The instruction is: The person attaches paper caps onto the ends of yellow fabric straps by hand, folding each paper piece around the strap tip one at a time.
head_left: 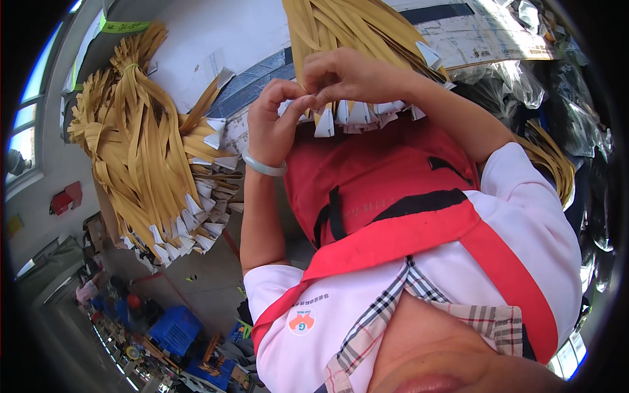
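Both hands meet over the near edge of a work table (pixel 187 59). My left hand (pixel 278 118), with a pale bangle on its wrist, is closed in a pinch. My right hand (pixel 347 75) is pinched too, its fingertips touching those of the left. What sits between the fingertips is too small and hidden to make out. Under and behind the hands lies a fan of long tan fabric strips (pixel 354 29). Their white-tipped ends (pixel 362 112) hang at the table edge, just above my red apron (pixel 386 164).
At the left, a large bundle of similar tan strips (pixel 141 137) hangs over the table edge, tied near its top. Clear plastic bags (pixel 524 85) and more tan strips (pixel 550 160) lie at the right. A blue crate (pixel 175 329) stands low at the left.
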{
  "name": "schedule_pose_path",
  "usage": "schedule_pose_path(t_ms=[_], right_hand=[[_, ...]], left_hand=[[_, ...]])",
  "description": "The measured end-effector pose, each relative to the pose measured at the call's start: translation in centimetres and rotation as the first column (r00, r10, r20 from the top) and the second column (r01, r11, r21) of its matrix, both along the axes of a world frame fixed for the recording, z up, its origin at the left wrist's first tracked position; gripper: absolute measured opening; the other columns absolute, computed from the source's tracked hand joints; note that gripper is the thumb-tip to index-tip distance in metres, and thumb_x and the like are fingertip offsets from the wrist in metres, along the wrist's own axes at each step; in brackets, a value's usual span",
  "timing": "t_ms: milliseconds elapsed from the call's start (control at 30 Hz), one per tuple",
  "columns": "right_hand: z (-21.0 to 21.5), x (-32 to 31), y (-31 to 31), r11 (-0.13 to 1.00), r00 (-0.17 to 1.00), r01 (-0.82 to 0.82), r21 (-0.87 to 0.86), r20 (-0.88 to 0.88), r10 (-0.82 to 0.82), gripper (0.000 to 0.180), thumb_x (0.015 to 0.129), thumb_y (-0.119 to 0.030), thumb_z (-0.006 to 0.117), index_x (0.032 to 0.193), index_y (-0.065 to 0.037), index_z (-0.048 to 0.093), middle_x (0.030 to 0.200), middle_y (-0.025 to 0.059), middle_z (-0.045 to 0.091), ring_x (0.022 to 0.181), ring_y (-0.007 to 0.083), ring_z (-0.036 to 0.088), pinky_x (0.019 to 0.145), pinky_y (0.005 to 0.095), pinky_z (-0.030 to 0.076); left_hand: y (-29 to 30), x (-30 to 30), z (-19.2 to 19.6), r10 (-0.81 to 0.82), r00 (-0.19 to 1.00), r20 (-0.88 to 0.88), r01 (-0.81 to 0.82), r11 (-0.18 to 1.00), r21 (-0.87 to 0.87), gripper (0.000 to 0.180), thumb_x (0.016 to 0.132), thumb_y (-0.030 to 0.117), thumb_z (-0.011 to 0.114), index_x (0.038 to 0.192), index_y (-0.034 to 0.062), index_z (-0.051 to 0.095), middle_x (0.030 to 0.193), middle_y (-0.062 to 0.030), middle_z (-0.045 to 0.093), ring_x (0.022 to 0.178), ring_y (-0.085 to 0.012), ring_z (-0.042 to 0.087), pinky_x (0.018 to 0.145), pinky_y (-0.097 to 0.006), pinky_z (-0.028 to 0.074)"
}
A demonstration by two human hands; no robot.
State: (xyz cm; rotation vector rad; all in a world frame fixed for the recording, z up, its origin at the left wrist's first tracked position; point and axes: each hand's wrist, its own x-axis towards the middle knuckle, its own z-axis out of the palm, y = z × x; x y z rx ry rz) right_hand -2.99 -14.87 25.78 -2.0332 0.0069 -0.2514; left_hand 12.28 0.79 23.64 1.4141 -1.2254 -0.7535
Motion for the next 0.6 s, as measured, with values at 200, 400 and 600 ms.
schedule_pose_path(t_ms=[200,400,600], right_hand=[[0.0,-0.6,-0.1,0.815,0.993,0.079,0.574,-0.117,-0.014,0.014,0.090,-0.016,0.070,0.093,-0.004,0.064,0.082,0.0000,0.065,0.075,0.0077,0.063,0.068,0.0226,0.049],[0.9,-0.4,-1.1,0.812,0.987,0.060,0.580,-0.158,0.040,0.021,0.086,-0.022,0.075,0.091,-0.004,0.066,0.077,0.0006,0.064,0.070,0.0075,0.061,0.067,0.0220,0.050],[0.9,-0.3,-1.2,0.882,0.987,0.038,0.470,-0.155,0.041,0.013,0.088,-0.015,0.072,0.091,-0.003,0.066,0.080,0.0001,0.065,0.073,0.0057,0.059,0.064,0.0231,0.048]], left_hand=[[-0.2,-0.6,0.5,-0.066,0.738,-0.672,0.077,0.997,-0.013,0.019,0.085,-0.002,0.071,0.103,-0.0003,0.065,0.101,-0.0050,0.069,0.093,-0.0121,0.064,0.084,-0.025,0.051],[-0.5,-1.1,0.6,-0.006,0.795,-0.606,-0.034,0.998,-0.055,0.026,0.081,-0.006,0.072,0.106,-0.0010,0.066,0.097,-0.0073,0.071,0.087,-0.0134,0.067,0.081,-0.026,0.054],[-0.6,-2.1,1.2,0.159,0.899,-0.407,-0.197,0.979,-0.052,0.023,0.084,-0.007,0.070,0.106,-0.0013,0.066,0.096,-0.0061,0.068,0.087,-0.0115,0.066,0.077,-0.023,0.053]])
